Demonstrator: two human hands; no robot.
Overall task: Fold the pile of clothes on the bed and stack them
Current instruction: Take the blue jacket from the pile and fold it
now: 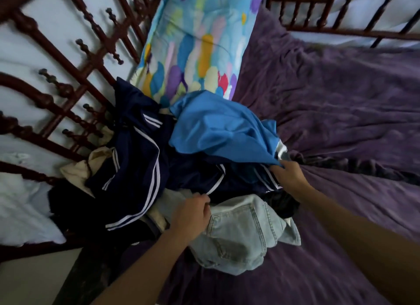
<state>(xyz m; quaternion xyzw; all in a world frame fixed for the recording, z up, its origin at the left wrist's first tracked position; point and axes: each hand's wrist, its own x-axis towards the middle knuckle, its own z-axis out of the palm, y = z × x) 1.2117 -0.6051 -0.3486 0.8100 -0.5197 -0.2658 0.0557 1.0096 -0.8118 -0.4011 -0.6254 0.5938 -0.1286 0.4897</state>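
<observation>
A loose pile of clothes lies at the left of the bed. On top sits a bright blue garment (pixel 218 127); my right hand (pixel 288 176) grips its lower right edge. Under it spreads a navy tracksuit piece with white stripes (pixel 136 163). Pale blue denim (pixel 241 234) lies at the front of the pile, and my left hand (pixel 193 216) holds the fabric at its upper left edge, fingers curled. A cream garment (pixel 77 170) and a black one (pixel 281 202) peek out from the heap.
The purple bedspread (pixel 341 104) stretches wrinkled to the right and front. A colourful patterned pillow (pixel 193 43) leans against the dark red metal headboard (pixel 75 95) behind the pile. A second railing (pixel 341 29) runs along the far side.
</observation>
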